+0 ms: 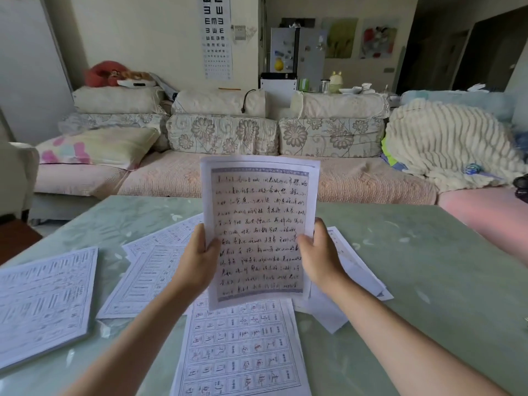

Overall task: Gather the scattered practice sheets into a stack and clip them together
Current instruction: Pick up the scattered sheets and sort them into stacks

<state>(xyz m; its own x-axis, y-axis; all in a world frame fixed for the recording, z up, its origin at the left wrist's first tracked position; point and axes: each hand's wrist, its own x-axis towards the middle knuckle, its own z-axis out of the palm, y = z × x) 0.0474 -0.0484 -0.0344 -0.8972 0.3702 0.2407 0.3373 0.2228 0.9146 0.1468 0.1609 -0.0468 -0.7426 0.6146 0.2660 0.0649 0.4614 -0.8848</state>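
Left hand (pixel 197 260) and right hand (pixel 317 252) raised above table (pixel 428 267). Each pinches an edge of the upright sheets (pixel 258 224), thumbs in front

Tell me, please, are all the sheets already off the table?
No, loose sheets lie on the table while the left hand and right hand grip the held sheets.

A few handwritten practice sheets (pixel 258 224) stand upright above printed grid sheets (pixel 237 347) scattered flat below.

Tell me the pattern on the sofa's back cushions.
Large brownish flowers on cream back cushions, seen in the head view.
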